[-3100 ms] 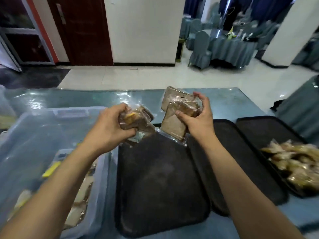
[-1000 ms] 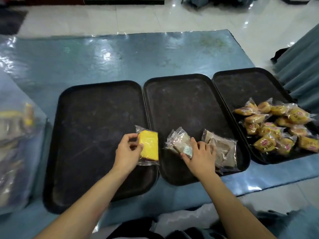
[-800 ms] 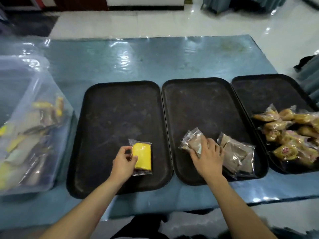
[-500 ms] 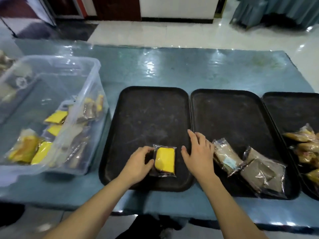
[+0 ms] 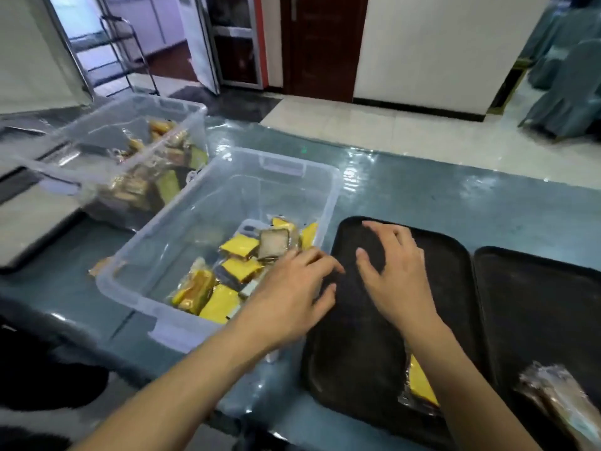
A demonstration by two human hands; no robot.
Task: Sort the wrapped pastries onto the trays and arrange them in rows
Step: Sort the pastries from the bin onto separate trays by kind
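A blue-green covered table (image 5: pixel 455 203) carries everything here, with a second clear bin (image 5: pixel 107 157) of mixed packets at the far left. Nearer, a clear plastic bin (image 5: pixel 227 203) holds the unsorted wrapped pastries (image 5: pixel 239 247), yellow and brown ones heaped toward its near right corner. Just right of it lies the left black tray (image 5: pixel 351 359), bare but for a single yellow wrapped pastry (image 5: pixel 421 384) at its near right corner, partly hidden by the right forearm. The middle black tray (image 5: pixel 536 288) sits beside it, with brown wrapped pastries (image 5: pixel 553 395) at its near end. The left hand (image 5: pixel 289 291) hovers over the bin's right wall with fingers spread and loose, holding nothing; the right hand (image 5: pixel 395 271) hangs over the left tray, fingers likewise spread and empty. The step in hand looks like a reach into the bin for the next packets. To do it well, I would take one kind at a time, pinching the wrapper's flat faces so it does not slip, lift clear of the bin wall, and set each yellow one just beside the first, edges parallel to the tray's near rim, so a row starts straight. The heap is blurred, so the count is unclear.
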